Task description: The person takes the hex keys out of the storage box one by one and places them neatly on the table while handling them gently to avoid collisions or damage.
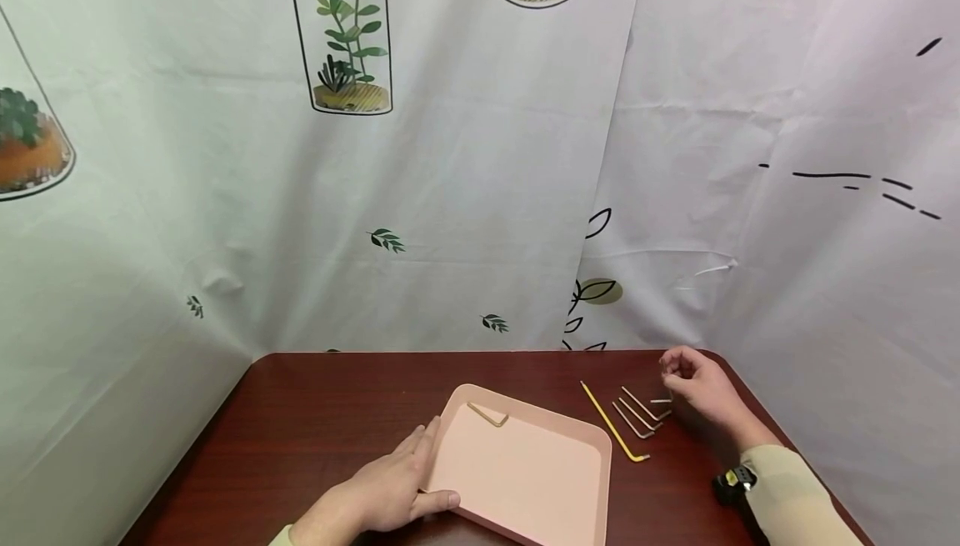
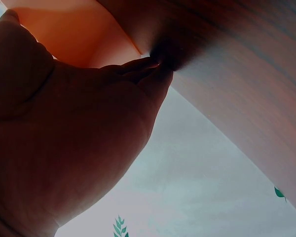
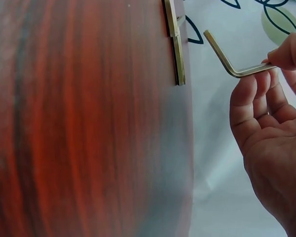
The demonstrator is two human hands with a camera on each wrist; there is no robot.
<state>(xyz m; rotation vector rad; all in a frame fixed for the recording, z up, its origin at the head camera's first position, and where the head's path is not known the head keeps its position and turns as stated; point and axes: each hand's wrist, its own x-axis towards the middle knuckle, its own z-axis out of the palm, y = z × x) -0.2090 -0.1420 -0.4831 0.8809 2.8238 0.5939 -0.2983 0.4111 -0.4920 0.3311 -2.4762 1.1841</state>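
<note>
My right hand [image 1: 701, 388] pinches a short L-shaped hex key [image 3: 219, 53] between thumb and fingers at the table's far right. In the right wrist view one leg of that key sticks out past the fingertips. My left hand [image 1: 390, 479] rests against the left side of a pink tray [image 1: 525, 479], fingers straight along it and thumb over its near rim. One brassy hex key [image 1: 483, 414] lies inside the tray near the far left corner. Between the tray and my right hand lie a long yellow hex key [image 1: 611, 425] and several smaller metal hex keys [image 1: 640, 403].
Everything stands on a dark red-brown wooden table [image 1: 322, 413]. White cloth [image 1: 465, 162] printed with plants hangs behind the table and along both sides. A dark wrist strap [image 1: 731, 483] sits by my right sleeve, close over the table's right side.
</note>
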